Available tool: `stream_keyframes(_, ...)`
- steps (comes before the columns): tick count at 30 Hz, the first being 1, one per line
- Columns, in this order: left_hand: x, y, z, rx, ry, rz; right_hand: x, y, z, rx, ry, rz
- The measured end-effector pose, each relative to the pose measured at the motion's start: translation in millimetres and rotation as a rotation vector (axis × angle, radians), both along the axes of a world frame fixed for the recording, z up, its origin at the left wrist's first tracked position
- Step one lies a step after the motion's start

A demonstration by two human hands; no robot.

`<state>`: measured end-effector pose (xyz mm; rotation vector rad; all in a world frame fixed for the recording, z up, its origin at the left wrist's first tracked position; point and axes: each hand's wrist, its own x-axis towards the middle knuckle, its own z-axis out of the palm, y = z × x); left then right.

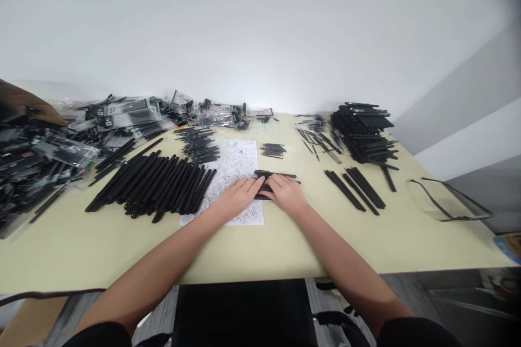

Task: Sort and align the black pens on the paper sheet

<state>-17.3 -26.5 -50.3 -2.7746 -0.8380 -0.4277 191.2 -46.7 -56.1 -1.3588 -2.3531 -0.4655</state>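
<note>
Several black pen-like sticks (280, 174) lie side by side under my hands at the middle of the table. My left hand (238, 196) is on their left ends, its fingers bent over them. From the other side my right hand (286, 191) covers the sticks, thumb and fingers closed about them. The fingertips of both hands almost meet, hiding most of the sticks. Beneath my left hand is a white sheet (242, 154) with dense dark markings. Just beyond my hands sits a small group of short thin black rods (273, 150).
A wide row of thick black sticks (152, 184) lies left, near thinner rods (199, 145). Clear packets (130, 114) are heaped behind and further left. To the right are loose sticks (354, 191), a tall stack (362, 130) and glasses (451, 211). A wall (260, 38) bounds the table's back.
</note>
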Motion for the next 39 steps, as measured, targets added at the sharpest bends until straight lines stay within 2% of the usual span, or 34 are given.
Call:
stream_keyframes(12, -1.5, -3.1, 0.8, 0.073, -0.083, -0.063, -4.1, -2.3, -0.6, 0.030, -0.034, 0.014)
stream_keyframes(22, 2.9, -9.7, 13.5, 0.079, -0.053, -0.025, -6.0, -4.2, 0.7, 0.002, -0.071, -0.012)
stream_keyframes(28, 5.6, -11.8, 8.4, 0.087, -0.076, -0.051, -5.6, -4.3, -1.2, 0.028, -0.109, 0.010)
stream_keyframes(32, 7.4, -13.8, 5.6, -0.027, -0.155, -0.090, -8.8, -5.1, -1.2, 0.132, -0.086, 0.023)
stream_keyframes(36, 8.7, -16.3, 8.2, -0.183, -0.215, -0.158, -13.2, -7.7, -0.2, 0.169, -0.061, -0.042)
stream_keyframes(39, 11.4, -15.9, 6.2, -0.143, -0.223, -0.128, -14.8, -9.5, 0.8, 0.148, -0.059, -0.069)
